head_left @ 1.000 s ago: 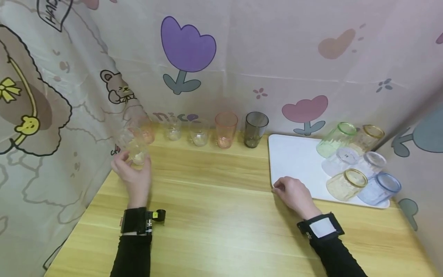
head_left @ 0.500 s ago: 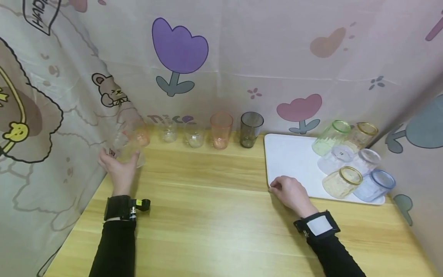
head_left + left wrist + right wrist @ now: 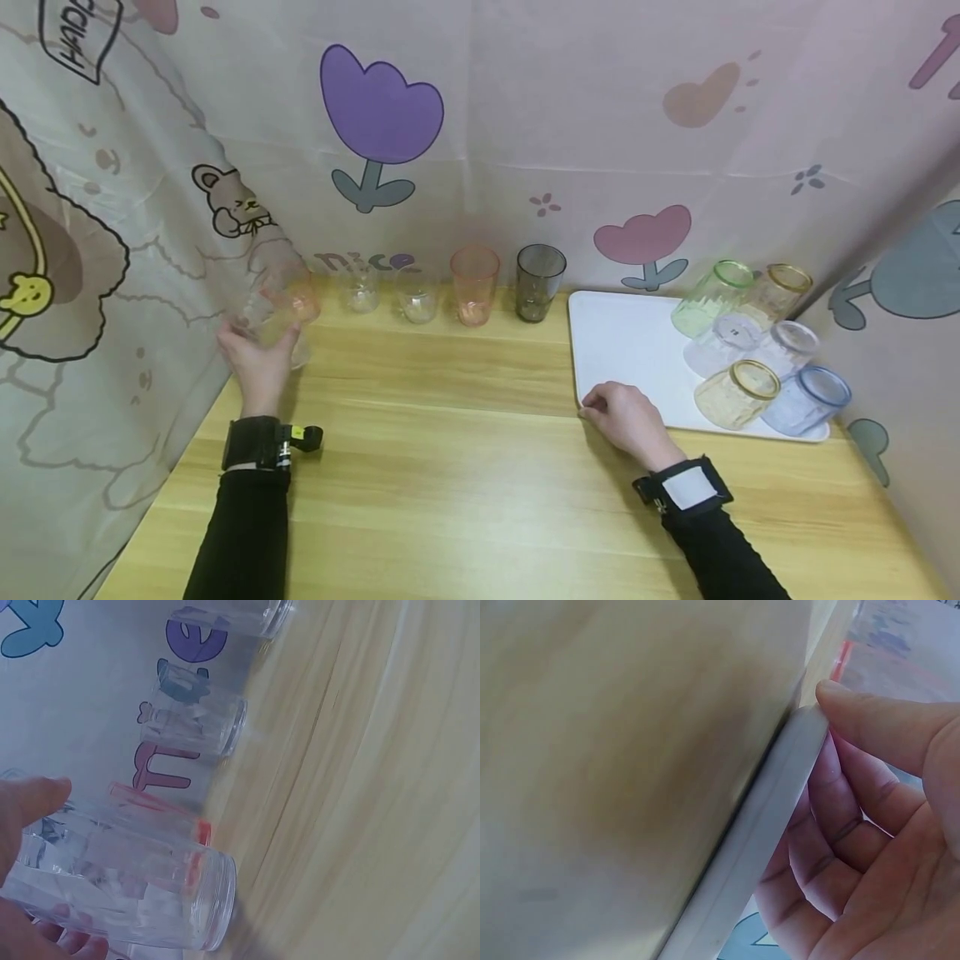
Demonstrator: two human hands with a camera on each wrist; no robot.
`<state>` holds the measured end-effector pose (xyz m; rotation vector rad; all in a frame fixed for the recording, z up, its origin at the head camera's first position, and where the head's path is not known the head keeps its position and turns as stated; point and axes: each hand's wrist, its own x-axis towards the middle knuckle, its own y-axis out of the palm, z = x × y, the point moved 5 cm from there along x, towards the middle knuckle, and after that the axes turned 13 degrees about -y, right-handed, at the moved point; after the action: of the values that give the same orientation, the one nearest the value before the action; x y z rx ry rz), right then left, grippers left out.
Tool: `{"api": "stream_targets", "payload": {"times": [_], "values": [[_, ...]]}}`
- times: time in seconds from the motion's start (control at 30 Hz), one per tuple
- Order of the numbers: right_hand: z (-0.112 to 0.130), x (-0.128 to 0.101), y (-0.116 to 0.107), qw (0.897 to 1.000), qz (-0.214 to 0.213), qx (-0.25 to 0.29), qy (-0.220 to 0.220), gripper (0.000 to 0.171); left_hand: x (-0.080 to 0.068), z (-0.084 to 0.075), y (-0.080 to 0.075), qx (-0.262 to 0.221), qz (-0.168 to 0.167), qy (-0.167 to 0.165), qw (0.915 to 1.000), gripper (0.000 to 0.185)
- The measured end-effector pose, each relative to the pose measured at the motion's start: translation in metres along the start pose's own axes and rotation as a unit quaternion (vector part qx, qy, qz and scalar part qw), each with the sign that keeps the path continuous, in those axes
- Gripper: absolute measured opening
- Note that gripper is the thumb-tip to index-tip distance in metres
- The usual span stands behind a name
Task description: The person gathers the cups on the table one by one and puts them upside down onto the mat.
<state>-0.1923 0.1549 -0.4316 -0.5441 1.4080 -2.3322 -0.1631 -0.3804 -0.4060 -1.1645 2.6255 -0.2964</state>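
My left hand [image 3: 258, 358] holds a clear drinking glass [image 3: 135, 881] at the left end of the table. Thumb and fingers lie on opposite sides of it, and its thick base is down at the wood. Close behind it stands a pinkish-orange glass [image 3: 302, 297], partly seen through the clear one. At the near left corner of a white tray [image 3: 615, 342], my right hand [image 3: 630, 423] pinches the rim [image 3: 769, 802]. In the right wrist view the thumb touches the tray's corner and the other fingers curl behind the rim.
Along the back stand a small clear glass [image 3: 363, 292], another clear glass [image 3: 417, 300], a tall orange glass [image 3: 474, 287] and a dark grey glass [image 3: 538, 287]. Several glasses, including green [image 3: 712, 300] and blue [image 3: 806, 404], crowd the tray's right side. A printed curtain [image 3: 510, 100] borders the table.
My left hand has moved left with the clear glass and lowered it beside the pinkish-orange glass. My right hand stays at the tray's corner. The head view has shifted slightly.
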Motion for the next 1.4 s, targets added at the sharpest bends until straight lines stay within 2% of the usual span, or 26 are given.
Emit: {"api": "stream_targets", "payload": {"times": [0.1,0.23,0.43,0.57,0.7,0.77,0.83,0.9,1.0,1.07,1.13,1.3,1.33,1.4], "values": [[0.0,0.0,0.0,1.0,0.002,0.001,0.003,0.007,-0.004,0.002,0.001,-0.009,0.007,-0.015,0.9998,0.099],[-0.001,0.0,0.0,1.0,0.006,0.001,0.01,0.007,-0.011,0.001,0.005,-0.021,0.005,-0.006,0.9998,0.092],[-0.001,0.0,0.001,1.0,0.009,-0.001,0.015,0.007,-0.025,-0.004,0.012,-0.078,0.015,-0.011,0.9968,0.082],[0.0,0.0,0.001,1.0,0.009,-0.003,0.013,0.007,-0.035,-0.006,0.016,-0.135,0.035,-0.042,0.9894,0.081],[0.0,0.0,0.001,1.0,0.008,-0.004,0.013,0.007,-0.043,-0.007,0.021,-0.197,0.056,-0.066,0.9766,0.063],[0.001,0.0,0.0,1.0,0.007,-0.004,0.013,0.007,-0.048,-0.008,0.024,-0.234,0.069,-0.07,0.9672,0.051],[0.001,0.0,0.0,1.0,0.006,-0.004,0.013,0.007,-0.054,-0.009,0.027,-0.277,0.085,-0.078,0.9538,0.039],[0.002,0.0,0.0,1.0,0.007,-0.005,0.013,0.007,-0.06,-0.012,0.031,-0.328,0.107,-0.086,0.9347,0.032],[0.002,0.0,0.0,1.0,0.008,-0.009,0.012,0.007,-0.069,-0.015,0.038,-0.378,0.141,-0.107,0.9087,0.033],[0.002,0.0,0.0,1.0,0.008,-0.013,0.011,0.007,-0.075,-0.017,0.044,-0.41,0.167,-0.128,0.8875,0.039],[0.003,0.0,0.0,1.0,0.008,-0.019,0.01,0.008,-0.08,-0.018,0.049,-0.424,0.188,-0.14,0.875,0.043],[0.006,-0.001,-0.002,0.999,0.004,-0.034,0.004,0.008,-0.093,-0.017,0.063,-0.475,0.229,-0.165,0.8333,0.03],[0.007,-0.001,-0.003,0.999,0.001,-0.036,0.002,0.009,-0.096,-0.017,0.066,-0.489,0.237,-0.173,0.8215,0.029],[0.009,-0.002,-0.005,0.999,-0.011,-0.038,-0.001,0.012,-0.103,-0.016,0.072,-0.507,0.249,-0.186,0.8043,0.032]]}}
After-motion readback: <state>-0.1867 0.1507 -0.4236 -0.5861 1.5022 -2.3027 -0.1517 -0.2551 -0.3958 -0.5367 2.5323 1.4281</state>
